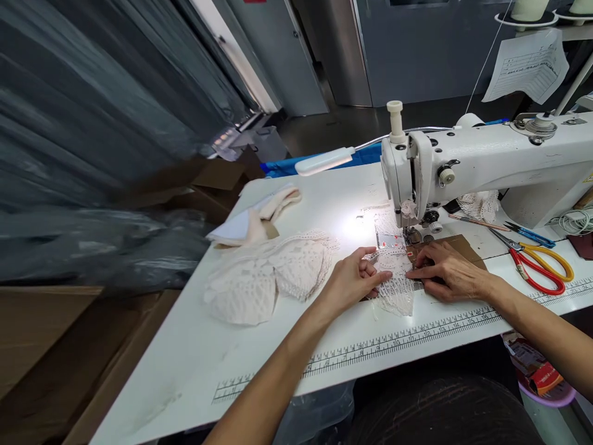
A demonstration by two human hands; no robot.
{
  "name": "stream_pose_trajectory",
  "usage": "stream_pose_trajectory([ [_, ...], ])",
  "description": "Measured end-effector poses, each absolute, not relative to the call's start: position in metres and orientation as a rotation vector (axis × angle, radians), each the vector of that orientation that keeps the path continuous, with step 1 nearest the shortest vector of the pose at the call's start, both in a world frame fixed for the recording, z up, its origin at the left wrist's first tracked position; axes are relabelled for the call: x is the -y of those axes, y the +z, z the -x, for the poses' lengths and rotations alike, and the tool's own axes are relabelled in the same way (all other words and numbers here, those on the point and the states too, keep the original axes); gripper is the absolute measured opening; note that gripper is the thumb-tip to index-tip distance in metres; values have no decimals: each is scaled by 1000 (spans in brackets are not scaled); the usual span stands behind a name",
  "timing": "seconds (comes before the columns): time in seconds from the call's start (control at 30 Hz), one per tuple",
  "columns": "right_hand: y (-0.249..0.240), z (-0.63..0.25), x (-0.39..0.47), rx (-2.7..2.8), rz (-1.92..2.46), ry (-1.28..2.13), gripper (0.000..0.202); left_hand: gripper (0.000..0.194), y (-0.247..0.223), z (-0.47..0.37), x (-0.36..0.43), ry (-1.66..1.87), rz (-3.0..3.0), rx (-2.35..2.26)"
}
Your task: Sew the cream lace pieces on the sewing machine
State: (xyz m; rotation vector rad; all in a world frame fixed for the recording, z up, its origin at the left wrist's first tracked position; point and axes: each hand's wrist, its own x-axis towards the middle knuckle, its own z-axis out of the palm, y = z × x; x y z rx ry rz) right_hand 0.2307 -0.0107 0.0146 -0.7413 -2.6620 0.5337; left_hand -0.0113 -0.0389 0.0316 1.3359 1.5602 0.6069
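Note:
A strip of pale lace (pixel 395 290) lies at the needle area of a white sewing machine (pixel 482 157), running from behind the presser foot toward the table's front. My left hand (pixel 356 278) rests at the lace's left edge, thumb and fingers closed on it. On the right side, my right hand (pixel 442 272) has its fingertips pressed together at the lace's right edge, over a brown plate (pixel 463 250); whether they grip the lace is hidden. A pile of lace pieces (pixel 273 275) sits to the left of my left hand.
Red- and yellow-handled scissors (pixel 540 266) and blue snips (pixel 532 235) lie right of the machine. Folded cream fabric (pixel 257 216) is at the table's back left. A white lamp (pixel 324 161) hangs over the back edge. Cardboard boxes (pixel 88 346) stand left of the table.

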Motion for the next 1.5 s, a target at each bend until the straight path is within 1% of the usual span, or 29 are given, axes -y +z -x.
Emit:
stream_pose_trajectory([
  [0.17, 11, -233, 9, 2625, 730, 554, 43, 76, 31, 14, 40, 608, -1376, -1522],
  [0.4, 12, -232, 10, 2639, 737, 535, 40, 63, 33, 13, 39, 631, -1278, -1506],
  [0.67, 10, -231, 11, 2639, 784, 533, 38, 68, 36, 13, 42, 637, -1335, -1505],
  [1.07, 12, -230, 12, 2654, 776, 459, 37, 64, 35, 14, 44, 583, -1475, -1537],
  [1.37, 14, -229, 14, 2686, 795, 450, 37, 66, 36, 12, 43, 596, -1422, -1543],
  [1.5, 13, -229, 14, 2684, 803, 439, 36, 71, 33, 13, 42, 602, -1388, -1553],
])
